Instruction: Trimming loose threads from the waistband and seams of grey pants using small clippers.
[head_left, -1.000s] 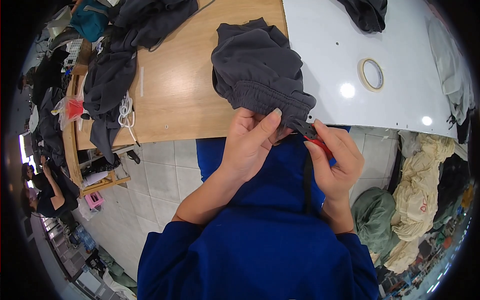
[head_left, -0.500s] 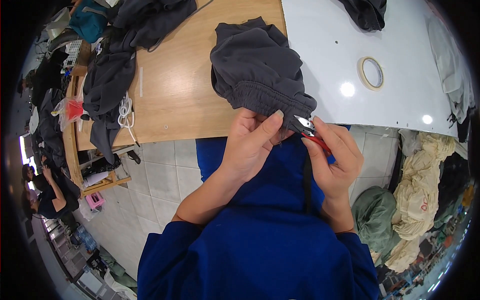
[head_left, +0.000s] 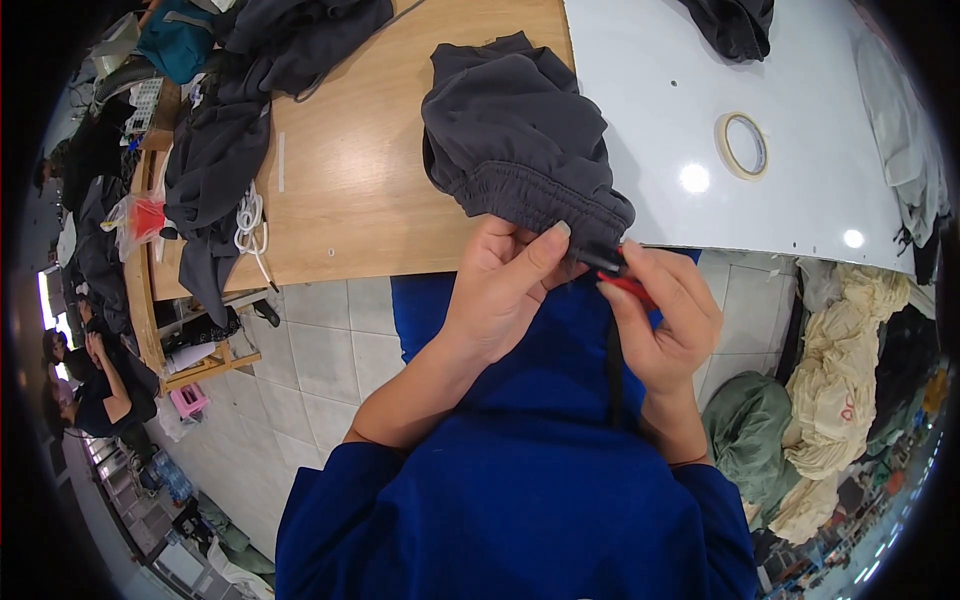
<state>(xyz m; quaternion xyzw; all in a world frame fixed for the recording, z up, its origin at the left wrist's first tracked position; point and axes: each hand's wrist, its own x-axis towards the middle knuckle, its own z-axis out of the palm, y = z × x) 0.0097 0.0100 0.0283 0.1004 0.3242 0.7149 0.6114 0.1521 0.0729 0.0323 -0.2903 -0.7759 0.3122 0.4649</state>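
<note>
Since a moment ago, the right hand [head_left: 662,318] has tilted its small red-handled tool [head_left: 628,287] lower against the waistband. From the head camera, the left hand [head_left: 505,290] pinches the elastic edge of the dark grey trousers [head_left: 520,150], which hang over the table [head_left: 350,190] edge. A roll of tape [head_left: 742,145] lies well apart.

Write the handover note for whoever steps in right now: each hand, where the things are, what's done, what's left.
Left hand: pinching the elastic waistband of the dark grey garment at the table edge.
Right hand: gripping a small red-handled tool, its tip at the waistband.
The garment lies bunched where the wooden top meets the white sheet; a tape roll sits apart on the sheet.
Done: waistband gripped, tool in place.
Left: the work at the waistband looks unfinished; how far along cannot be told.
</note>
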